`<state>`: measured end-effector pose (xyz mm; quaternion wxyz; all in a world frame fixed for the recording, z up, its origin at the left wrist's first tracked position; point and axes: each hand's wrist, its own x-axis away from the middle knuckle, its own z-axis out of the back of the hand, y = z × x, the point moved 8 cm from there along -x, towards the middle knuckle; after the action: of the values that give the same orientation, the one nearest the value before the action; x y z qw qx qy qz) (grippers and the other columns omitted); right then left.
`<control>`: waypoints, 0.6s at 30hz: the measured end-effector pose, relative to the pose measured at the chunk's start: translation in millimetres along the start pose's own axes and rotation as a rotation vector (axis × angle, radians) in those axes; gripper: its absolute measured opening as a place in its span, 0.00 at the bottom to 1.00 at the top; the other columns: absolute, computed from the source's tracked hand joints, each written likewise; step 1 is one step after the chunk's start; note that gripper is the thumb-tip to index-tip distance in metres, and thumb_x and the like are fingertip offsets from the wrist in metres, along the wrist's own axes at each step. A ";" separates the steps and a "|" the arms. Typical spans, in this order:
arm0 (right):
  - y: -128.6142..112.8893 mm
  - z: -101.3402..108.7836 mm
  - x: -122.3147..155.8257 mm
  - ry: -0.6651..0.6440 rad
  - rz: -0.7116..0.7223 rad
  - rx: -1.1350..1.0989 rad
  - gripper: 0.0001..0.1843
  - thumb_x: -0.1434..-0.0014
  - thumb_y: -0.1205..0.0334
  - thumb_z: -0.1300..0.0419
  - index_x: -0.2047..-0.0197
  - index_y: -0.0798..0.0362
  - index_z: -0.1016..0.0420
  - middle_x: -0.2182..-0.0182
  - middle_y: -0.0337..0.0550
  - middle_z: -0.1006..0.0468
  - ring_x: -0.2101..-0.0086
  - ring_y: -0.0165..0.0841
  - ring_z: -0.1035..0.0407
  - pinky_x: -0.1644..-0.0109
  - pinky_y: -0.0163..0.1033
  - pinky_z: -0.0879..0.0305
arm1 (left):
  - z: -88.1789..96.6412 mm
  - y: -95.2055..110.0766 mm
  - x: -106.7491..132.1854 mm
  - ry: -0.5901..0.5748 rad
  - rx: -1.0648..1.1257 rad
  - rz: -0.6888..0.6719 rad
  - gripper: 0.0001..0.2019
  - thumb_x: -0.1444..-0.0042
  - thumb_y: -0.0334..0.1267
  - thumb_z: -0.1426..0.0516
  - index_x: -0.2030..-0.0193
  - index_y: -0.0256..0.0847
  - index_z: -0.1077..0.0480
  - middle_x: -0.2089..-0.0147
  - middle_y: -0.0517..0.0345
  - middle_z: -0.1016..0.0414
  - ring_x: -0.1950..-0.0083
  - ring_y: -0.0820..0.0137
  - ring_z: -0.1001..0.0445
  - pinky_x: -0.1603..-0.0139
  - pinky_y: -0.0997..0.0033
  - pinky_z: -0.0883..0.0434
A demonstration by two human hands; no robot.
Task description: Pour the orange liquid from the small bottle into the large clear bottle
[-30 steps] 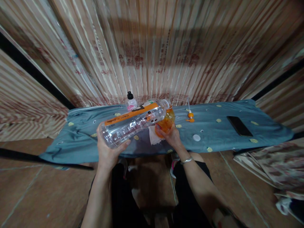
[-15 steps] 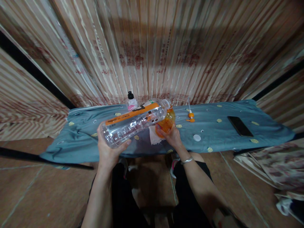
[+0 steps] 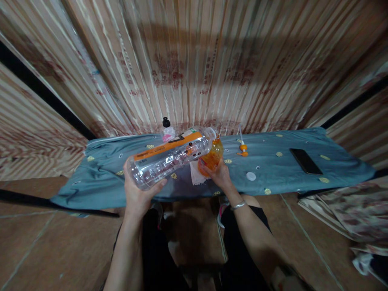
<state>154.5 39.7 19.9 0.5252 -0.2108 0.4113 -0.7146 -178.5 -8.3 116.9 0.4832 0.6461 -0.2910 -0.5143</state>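
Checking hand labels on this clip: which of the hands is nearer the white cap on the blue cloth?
Right. The right hand grips the orange bottle just left of the white cap; the left hand holds the clear bottle, farther left.

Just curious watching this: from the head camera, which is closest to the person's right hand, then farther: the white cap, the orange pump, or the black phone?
From the right hand:
1. White cap, just right of it.
2. Orange pump, behind and right.
3. Black phone, far right on the cloth.
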 end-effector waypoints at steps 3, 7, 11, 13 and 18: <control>-1.2 0.3 0.1 -0.002 0.011 -0.003 0.41 0.49 0.44 0.26 0.39 0.54 0.32 0.50 0.58 0.14 0.51 0.52 0.16 0.50 0.52 0.20 | -0.2 -1.4 0.1 -0.009 -0.009 0.004 0.53 0.70 0.52 0.21 0.36 0.43 0.35 0.34 0.42 0.28 0.32 0.47 0.27 0.31 0.44 0.28; -0.6 0.4 0.7 -0.004 0.010 -0.001 0.40 0.49 0.42 0.26 0.40 0.53 0.32 0.51 0.56 0.13 0.52 0.52 0.16 0.50 0.53 0.20 | -2.2 0.3 -0.5 -0.018 -0.015 0.034 0.54 0.71 0.54 0.21 0.36 0.43 0.36 0.33 0.41 0.28 0.32 0.46 0.27 0.31 0.43 0.29; -2.3 1.7 1.5 0.010 0.020 -0.010 0.40 0.49 0.40 0.26 0.40 0.52 0.31 0.53 0.55 0.13 0.53 0.52 0.16 0.51 0.52 0.20 | -3.4 1.6 -0.5 -0.024 -0.003 0.037 0.55 0.71 0.52 0.21 0.34 0.43 0.37 0.32 0.40 0.29 0.30 0.45 0.29 0.30 0.44 0.29; -3.0 1.8 1.9 0.008 0.009 -0.005 0.41 0.49 0.39 0.26 0.40 0.53 0.31 0.52 0.56 0.13 0.52 0.52 0.17 0.51 0.52 0.21 | -3.1 0.6 -0.3 -0.026 -0.002 0.019 0.55 0.70 0.52 0.21 0.34 0.44 0.37 0.32 0.41 0.29 0.30 0.46 0.29 0.30 0.45 0.29; -4.5 2.6 2.3 0.003 -0.009 0.010 0.41 0.48 0.40 0.26 0.40 0.54 0.31 0.53 0.57 0.13 0.53 0.52 0.17 0.51 0.53 0.21 | 0.4 -2.3 -0.4 -0.003 -0.022 0.001 0.56 0.71 0.54 0.21 0.33 0.43 0.36 0.34 0.42 0.28 0.32 0.46 0.27 0.30 0.45 0.29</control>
<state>153.0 37.1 24.7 0.5222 -0.2090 0.4075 -0.7194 -179.2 -7.3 114.9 0.4898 0.6400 -0.2864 -0.5182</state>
